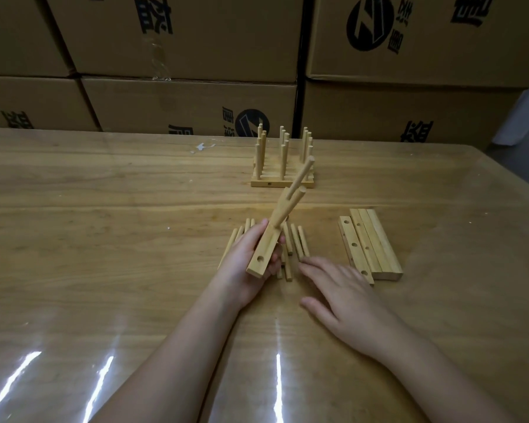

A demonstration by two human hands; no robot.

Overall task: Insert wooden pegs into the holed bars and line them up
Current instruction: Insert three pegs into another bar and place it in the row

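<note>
Now the left hand (251, 264) holds a bar (264, 251) tilted, 2 pegs seated, 1 hole (260, 258) free. Right hand (339, 291), spread and empty, reaches the loose pegs (298, 242) on the bench (104, 224); best take 1, then press it straight.

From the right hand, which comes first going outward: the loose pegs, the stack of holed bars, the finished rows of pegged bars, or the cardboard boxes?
1. Loose pegs: at the fingertips of the right hand, just ahead.
2. Stack of holed bars: to its right, about as near; too close to call against the pegs.
3. Finished pegged bars: farther up the table.
4. Cardboard boxes: behind the table.
</note>
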